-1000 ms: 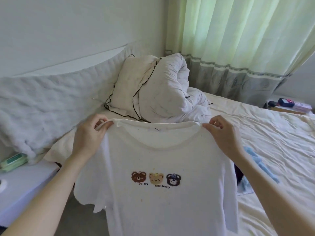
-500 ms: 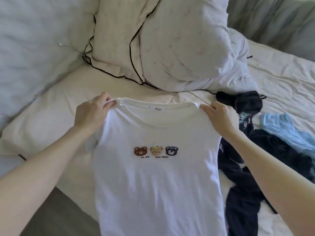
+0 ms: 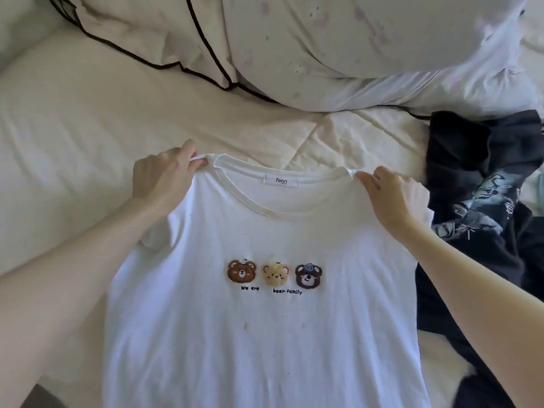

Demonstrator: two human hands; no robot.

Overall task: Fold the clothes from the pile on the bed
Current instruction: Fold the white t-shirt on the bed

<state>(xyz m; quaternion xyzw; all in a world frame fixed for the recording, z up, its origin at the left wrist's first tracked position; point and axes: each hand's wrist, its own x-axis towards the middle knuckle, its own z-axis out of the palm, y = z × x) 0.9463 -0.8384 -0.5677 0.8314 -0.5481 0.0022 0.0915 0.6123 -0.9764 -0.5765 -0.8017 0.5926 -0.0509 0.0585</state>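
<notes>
White tee (image 3: 265, 334) held up by both shoulders over bed (image 3: 73, 136), front facing cam.

L hand (image 3: 164, 178) pinching L shoulder seam next to collar, fingers curled tight round fabric; R hand (image 3: 394, 195) same on other shoulder, thumb + fingers closed on seam. Neckline stretched between the two, "fonn" label showing inside collar. Three bear faces across chest w/ text "we are bear family" under them; small yellowish stain lower down. Tee body draped toward cam, lower hem out of view. Dark clothes pile (image 3: 482, 201) on bed just R of tee, partly under R forearm. Piped pillow (image 3: 153, 30) + rolled duvet (image 3: 368, 48) at head of bed, beyond tee.
</notes>
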